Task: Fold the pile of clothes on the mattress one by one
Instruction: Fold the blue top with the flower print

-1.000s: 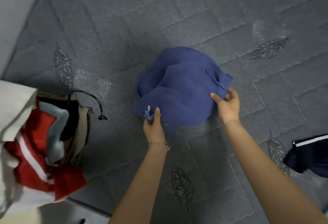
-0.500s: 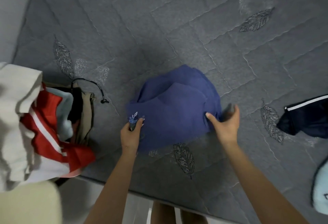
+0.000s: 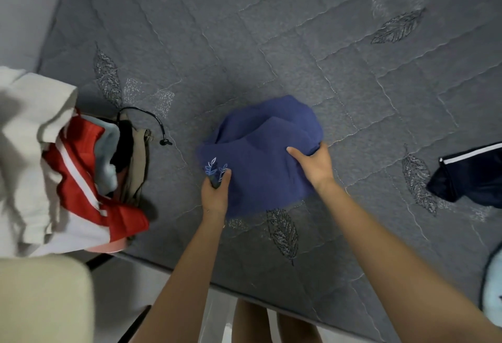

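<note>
Presently, locate the blue garment [image 3: 260, 157] bunched on the grey quilted mattress [image 3: 271, 43], close to its near edge, between the pile of clothes [image 3: 68, 174] at the left and the navy white-striped garment [image 3: 467, 177] at the right, apart from both. Note the left grip [image 3: 216, 193] pinching the near-left edge just beside the white leaf print [image 3: 216, 167], thumb on top. Note the right grip [image 3: 315, 163] closed round the right-hand edge, thumb pressed over the cloth, fingers curled beneath. Treat the fabric as not yet spread: upper layers humped and overlapping. Expect trapped creases and a lopsided fold if folded in this state. Guard against unequal tension, liable to strip the edge out of the weaker pinch. Keep the cloth back from the mattress edge, or risk a slide to the floor. Avoid dragging leftward onto the drawstring cord [image 3: 156, 121] trailing from the pile.
</note>
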A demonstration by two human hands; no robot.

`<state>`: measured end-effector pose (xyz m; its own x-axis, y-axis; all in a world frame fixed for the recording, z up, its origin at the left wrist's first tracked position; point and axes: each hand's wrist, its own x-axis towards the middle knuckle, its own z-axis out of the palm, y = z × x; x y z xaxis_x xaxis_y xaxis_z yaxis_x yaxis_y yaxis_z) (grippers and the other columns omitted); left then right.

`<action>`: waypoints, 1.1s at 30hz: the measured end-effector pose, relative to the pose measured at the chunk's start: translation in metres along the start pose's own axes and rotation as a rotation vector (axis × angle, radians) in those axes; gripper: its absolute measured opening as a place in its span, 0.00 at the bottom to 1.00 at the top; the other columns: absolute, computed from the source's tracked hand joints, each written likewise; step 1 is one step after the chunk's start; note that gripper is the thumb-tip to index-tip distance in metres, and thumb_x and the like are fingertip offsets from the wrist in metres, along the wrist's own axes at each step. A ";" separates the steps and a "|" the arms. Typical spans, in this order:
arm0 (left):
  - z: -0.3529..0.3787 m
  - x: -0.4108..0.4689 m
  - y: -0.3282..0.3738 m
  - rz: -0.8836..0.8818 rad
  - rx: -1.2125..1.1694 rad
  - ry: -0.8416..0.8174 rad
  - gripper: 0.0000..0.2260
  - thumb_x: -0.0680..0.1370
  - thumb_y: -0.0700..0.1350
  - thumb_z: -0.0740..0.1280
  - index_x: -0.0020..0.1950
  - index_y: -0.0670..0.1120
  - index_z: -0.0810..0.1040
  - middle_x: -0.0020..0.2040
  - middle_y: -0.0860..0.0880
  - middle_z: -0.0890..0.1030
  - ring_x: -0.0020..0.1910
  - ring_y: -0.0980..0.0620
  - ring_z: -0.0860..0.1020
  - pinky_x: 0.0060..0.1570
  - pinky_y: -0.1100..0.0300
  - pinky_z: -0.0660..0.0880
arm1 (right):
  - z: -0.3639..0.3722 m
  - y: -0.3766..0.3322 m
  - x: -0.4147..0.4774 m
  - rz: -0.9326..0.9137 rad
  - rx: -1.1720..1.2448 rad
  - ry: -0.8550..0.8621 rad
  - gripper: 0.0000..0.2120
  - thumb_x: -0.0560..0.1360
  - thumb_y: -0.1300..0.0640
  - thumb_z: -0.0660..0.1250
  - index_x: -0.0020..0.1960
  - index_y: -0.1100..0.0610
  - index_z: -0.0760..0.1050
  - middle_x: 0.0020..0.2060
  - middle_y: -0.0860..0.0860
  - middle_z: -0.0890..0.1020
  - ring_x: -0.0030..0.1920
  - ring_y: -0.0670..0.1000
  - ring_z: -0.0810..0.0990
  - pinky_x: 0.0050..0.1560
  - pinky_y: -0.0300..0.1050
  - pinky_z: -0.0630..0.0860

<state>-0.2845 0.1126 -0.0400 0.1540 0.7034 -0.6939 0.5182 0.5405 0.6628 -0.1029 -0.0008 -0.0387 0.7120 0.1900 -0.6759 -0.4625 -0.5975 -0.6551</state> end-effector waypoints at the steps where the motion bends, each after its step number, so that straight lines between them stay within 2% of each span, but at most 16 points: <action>1: -0.002 -0.001 0.001 0.011 0.000 -0.005 0.18 0.78 0.47 0.67 0.66 0.44 0.73 0.56 0.52 0.77 0.56 0.53 0.75 0.56 0.57 0.72 | 0.003 0.000 -0.004 0.046 0.033 -0.015 0.29 0.68 0.53 0.77 0.64 0.60 0.70 0.57 0.52 0.79 0.58 0.52 0.78 0.57 0.44 0.75; 3: -0.007 -0.005 0.004 0.064 -0.006 -0.011 0.14 0.78 0.46 0.68 0.62 0.44 0.76 0.51 0.54 0.79 0.52 0.54 0.78 0.51 0.61 0.75 | 0.005 -0.001 -0.014 0.103 0.088 -0.057 0.19 0.70 0.55 0.76 0.56 0.60 0.74 0.50 0.53 0.82 0.53 0.53 0.80 0.47 0.40 0.76; 4: -0.010 -0.009 0.008 0.097 -0.023 -0.005 0.12 0.78 0.45 0.68 0.60 0.44 0.77 0.49 0.54 0.80 0.49 0.56 0.79 0.47 0.65 0.76 | 0.004 -0.003 -0.021 0.099 0.102 -0.068 0.16 0.70 0.56 0.76 0.53 0.61 0.76 0.48 0.55 0.82 0.51 0.54 0.81 0.45 0.40 0.76; 6: -0.018 -0.019 0.020 0.151 -0.057 0.007 0.06 0.78 0.44 0.68 0.54 0.46 0.79 0.46 0.55 0.81 0.43 0.62 0.80 0.39 0.71 0.76 | -0.001 -0.012 -0.038 0.051 0.094 -0.087 0.15 0.71 0.57 0.75 0.52 0.65 0.77 0.50 0.60 0.83 0.49 0.54 0.81 0.50 0.47 0.78; 8: -0.029 -0.032 0.038 0.185 -0.085 0.010 0.03 0.78 0.43 0.69 0.50 0.47 0.80 0.44 0.54 0.82 0.40 0.63 0.80 0.37 0.70 0.77 | -0.008 -0.028 -0.060 -0.011 0.065 -0.116 0.15 0.72 0.58 0.74 0.52 0.66 0.77 0.49 0.62 0.83 0.50 0.56 0.82 0.54 0.51 0.78; 11: -0.047 -0.061 0.073 0.284 -0.060 -0.024 0.03 0.77 0.42 0.70 0.48 0.44 0.81 0.40 0.55 0.82 0.37 0.64 0.80 0.36 0.70 0.76 | -0.020 -0.061 -0.100 -0.086 0.078 -0.137 0.11 0.73 0.56 0.74 0.46 0.63 0.78 0.44 0.60 0.84 0.49 0.57 0.83 0.53 0.52 0.79; 12: -0.053 -0.075 0.086 0.328 -0.042 -0.046 0.01 0.76 0.41 0.70 0.45 0.46 0.81 0.37 0.57 0.82 0.36 0.65 0.80 0.34 0.72 0.75 | -0.025 -0.073 -0.115 -0.115 0.084 -0.135 0.10 0.73 0.55 0.74 0.43 0.61 0.77 0.42 0.59 0.84 0.47 0.56 0.83 0.50 0.51 0.79; 15: -0.081 -0.115 0.124 0.419 -0.013 -0.043 0.08 0.76 0.42 0.71 0.38 0.52 0.79 0.31 0.59 0.81 0.33 0.66 0.78 0.32 0.74 0.72 | -0.039 -0.108 -0.162 -0.199 0.132 -0.110 0.10 0.73 0.53 0.73 0.38 0.56 0.76 0.35 0.52 0.82 0.40 0.50 0.81 0.43 0.45 0.78; 18: -0.121 -0.149 0.162 0.424 -0.050 0.016 0.08 0.75 0.46 0.71 0.37 0.51 0.78 0.31 0.58 0.81 0.33 0.64 0.78 0.33 0.70 0.74 | -0.042 -0.140 -0.211 -0.250 0.232 -0.091 0.08 0.74 0.53 0.72 0.39 0.55 0.77 0.35 0.48 0.83 0.38 0.45 0.81 0.39 0.40 0.77; 21: -0.164 -0.169 0.197 0.406 -0.108 0.104 0.09 0.75 0.51 0.71 0.37 0.51 0.78 0.34 0.53 0.81 0.37 0.57 0.79 0.40 0.56 0.76 | -0.029 -0.176 -0.256 -0.307 0.294 -0.109 0.06 0.74 0.54 0.71 0.41 0.55 0.78 0.34 0.45 0.83 0.37 0.42 0.81 0.37 0.35 0.77; 22: -0.180 -0.173 0.208 0.396 -0.127 0.124 0.09 0.75 0.52 0.71 0.36 0.51 0.78 0.33 0.53 0.81 0.36 0.57 0.79 0.40 0.55 0.75 | -0.022 -0.186 -0.269 -0.326 0.305 -0.116 0.06 0.75 0.54 0.71 0.41 0.55 0.78 0.34 0.44 0.84 0.37 0.41 0.81 0.36 0.34 0.77; 25: -0.229 -0.174 0.239 0.397 -0.202 0.112 0.09 0.75 0.52 0.70 0.37 0.50 0.79 0.33 0.55 0.81 0.37 0.55 0.78 0.36 0.56 0.74 | 0.005 -0.215 -0.306 -0.364 0.347 -0.127 0.06 0.75 0.54 0.71 0.40 0.52 0.78 0.33 0.41 0.83 0.36 0.39 0.81 0.35 0.32 0.75; 28: -0.281 -0.165 0.266 0.440 -0.174 0.098 0.08 0.76 0.50 0.70 0.39 0.49 0.80 0.37 0.53 0.81 0.39 0.55 0.78 0.41 0.56 0.75 | 0.040 -0.236 -0.333 -0.383 0.406 -0.130 0.03 0.75 0.54 0.70 0.44 0.52 0.78 0.36 0.41 0.84 0.39 0.40 0.82 0.35 0.31 0.75; 30: -0.315 -0.151 0.280 0.456 -0.162 0.082 0.08 0.76 0.50 0.70 0.40 0.48 0.80 0.38 0.52 0.81 0.38 0.58 0.78 0.41 0.60 0.76 | 0.068 -0.248 -0.350 -0.381 0.436 -0.136 0.02 0.76 0.54 0.70 0.47 0.51 0.79 0.40 0.42 0.85 0.43 0.42 0.84 0.38 0.33 0.76; 33: -0.371 -0.125 0.300 0.475 -0.153 0.059 0.06 0.76 0.50 0.70 0.39 0.52 0.80 0.36 0.58 0.82 0.36 0.64 0.79 0.37 0.70 0.75 | 0.119 -0.268 -0.374 -0.346 0.492 -0.104 0.06 0.76 0.53 0.69 0.51 0.54 0.80 0.42 0.45 0.86 0.45 0.44 0.84 0.39 0.34 0.77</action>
<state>-0.4603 0.3581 0.3504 0.2930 0.9106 -0.2915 0.2724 0.2128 0.9384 -0.3076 0.1807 0.3496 0.8205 0.3991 -0.4094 -0.4211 -0.0623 -0.9049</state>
